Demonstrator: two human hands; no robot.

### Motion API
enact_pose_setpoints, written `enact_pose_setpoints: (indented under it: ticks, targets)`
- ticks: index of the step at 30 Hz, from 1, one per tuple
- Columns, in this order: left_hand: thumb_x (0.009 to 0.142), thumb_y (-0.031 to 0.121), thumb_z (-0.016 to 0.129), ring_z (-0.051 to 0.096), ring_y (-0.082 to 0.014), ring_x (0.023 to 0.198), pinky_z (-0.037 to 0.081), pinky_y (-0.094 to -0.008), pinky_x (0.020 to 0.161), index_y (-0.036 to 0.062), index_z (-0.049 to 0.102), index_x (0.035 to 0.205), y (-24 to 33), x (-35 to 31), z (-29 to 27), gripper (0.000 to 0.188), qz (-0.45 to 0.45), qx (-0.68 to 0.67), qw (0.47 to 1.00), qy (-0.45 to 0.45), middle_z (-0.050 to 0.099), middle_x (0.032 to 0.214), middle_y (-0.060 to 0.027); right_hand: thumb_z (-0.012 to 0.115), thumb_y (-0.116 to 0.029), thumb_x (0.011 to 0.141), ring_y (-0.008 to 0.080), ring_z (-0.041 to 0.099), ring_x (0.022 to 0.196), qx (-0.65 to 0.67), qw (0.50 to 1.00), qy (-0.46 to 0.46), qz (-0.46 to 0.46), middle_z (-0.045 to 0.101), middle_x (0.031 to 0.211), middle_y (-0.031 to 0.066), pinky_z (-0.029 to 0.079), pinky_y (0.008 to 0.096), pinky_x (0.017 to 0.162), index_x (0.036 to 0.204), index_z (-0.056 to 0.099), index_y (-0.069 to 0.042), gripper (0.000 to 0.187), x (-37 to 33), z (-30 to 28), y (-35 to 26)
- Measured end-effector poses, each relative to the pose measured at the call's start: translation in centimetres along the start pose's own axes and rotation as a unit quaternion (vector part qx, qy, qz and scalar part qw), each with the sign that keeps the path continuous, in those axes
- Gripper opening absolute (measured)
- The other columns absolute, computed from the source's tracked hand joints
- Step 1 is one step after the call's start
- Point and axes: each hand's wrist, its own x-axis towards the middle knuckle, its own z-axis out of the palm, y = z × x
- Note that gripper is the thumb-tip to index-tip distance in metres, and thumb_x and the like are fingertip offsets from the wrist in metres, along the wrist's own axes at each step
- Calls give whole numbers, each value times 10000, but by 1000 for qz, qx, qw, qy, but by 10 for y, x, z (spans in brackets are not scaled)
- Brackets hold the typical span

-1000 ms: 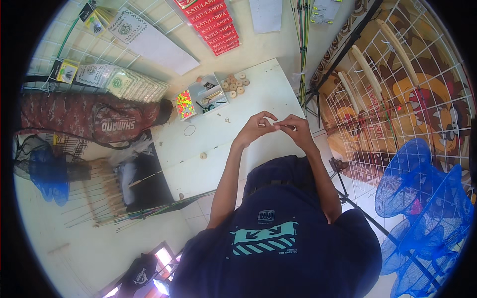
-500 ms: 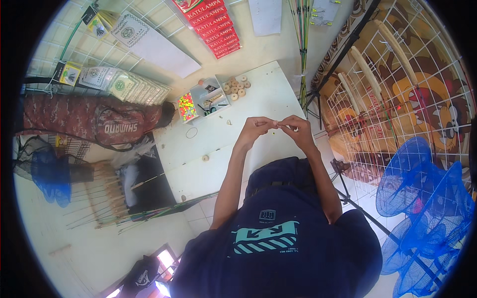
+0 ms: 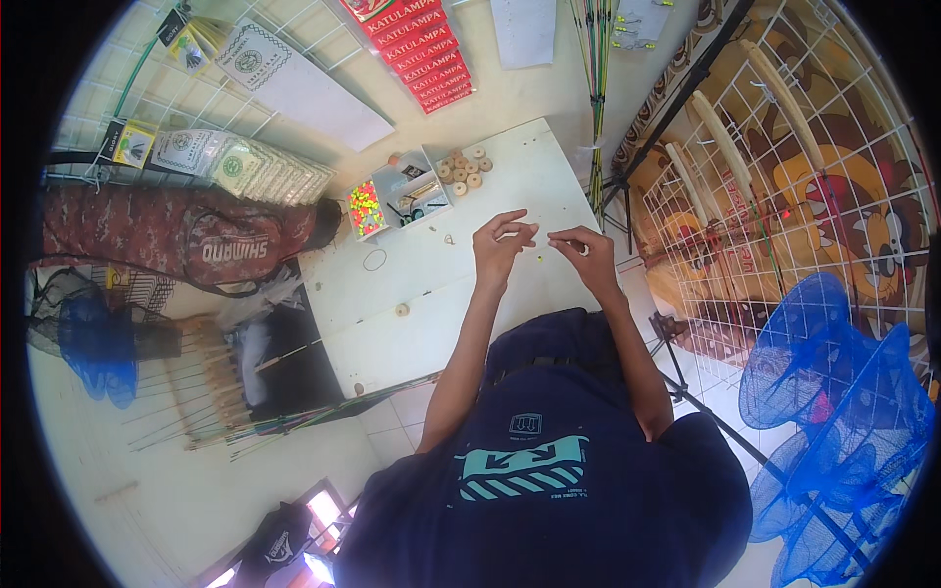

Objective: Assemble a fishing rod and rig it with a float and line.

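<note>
Both hands are raised over the white table (image 3: 441, 294), a small gap between their fingertips. My left hand (image 3: 500, 250) has one finger lifted, while the lower fingertips come together in a pinch. Facing it, my right hand (image 3: 588, 257) is closed, thumb and forefinger pressed together. Whatever either hand holds is too small or thin to make out. A tiny yellow bit (image 3: 540, 259) shows below the gap between the hands.
Beyond my hands stands a divided tray (image 3: 425, 213) with bright beads and small tools, beside several round wooden discs (image 3: 463, 183). A thin ring (image 3: 374, 260) and a single disc (image 3: 402, 310) lie leftward. Blue nets (image 3: 814, 372) hang right; a camouflage bag (image 3: 186, 235) is left.
My hands have moved apart from touching fingertips. The left hand has shifted slightly left and lifted a finger; the right fingers remain pinched.
</note>
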Motion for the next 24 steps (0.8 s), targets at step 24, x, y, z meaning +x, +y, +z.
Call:
enact_pose_setpoints:
  ticks: [24]
  targets:
    - [802, 10, 739, 649, -132, 800, 508, -252, 779, -21, 598, 1126, 51, 6, -3, 355, 102, -61, 993, 25, 680, 861, -80, 682, -179, 878, 17, 426, 607, 119, 987, 9, 106, 596, 754, -57, 360, 200, 564, 944, 664, -37, 157, -2, -19, 64]
